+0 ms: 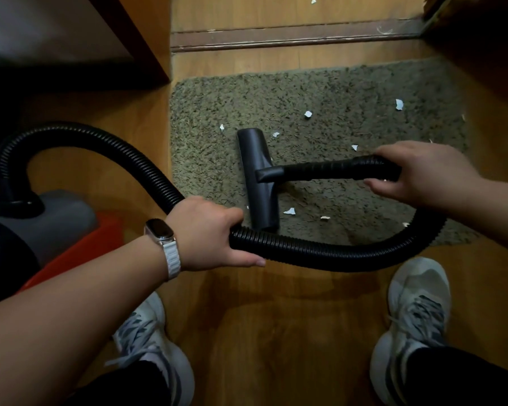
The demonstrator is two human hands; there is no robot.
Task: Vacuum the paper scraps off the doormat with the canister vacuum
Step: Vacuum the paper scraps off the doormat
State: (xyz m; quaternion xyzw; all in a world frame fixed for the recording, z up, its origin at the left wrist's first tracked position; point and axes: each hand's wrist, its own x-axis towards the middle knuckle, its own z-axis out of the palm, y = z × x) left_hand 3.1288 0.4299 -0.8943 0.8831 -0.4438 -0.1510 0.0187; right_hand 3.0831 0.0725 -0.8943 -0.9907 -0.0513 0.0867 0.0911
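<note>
Scraps of torn white paper (289,211) lie scattered over the shaggy olive-brown doormat (320,92), most of them around the flat dark grey plastic floor nozzle (257,177), which rests on the mat's left half with its long side running away from the person. One scrap (313,0) sits off the mat on the wooden plank floor (276,332) beyond the brown threshold strip (291,36). The right hand (417,174) is wrapped around the black tube just behind the nozzle, fingers curled over it and thumb underneath. The ribbed black hose (335,253) loops back under that wrist to the left hand (208,232), which is clenched around it and wears a watch with a white band (165,244). Further left, the hose arches into the grey and red canister vacuum (62,227). Two grey-white sneakers (417,312) stand on the floor nearest the camera.
</note>
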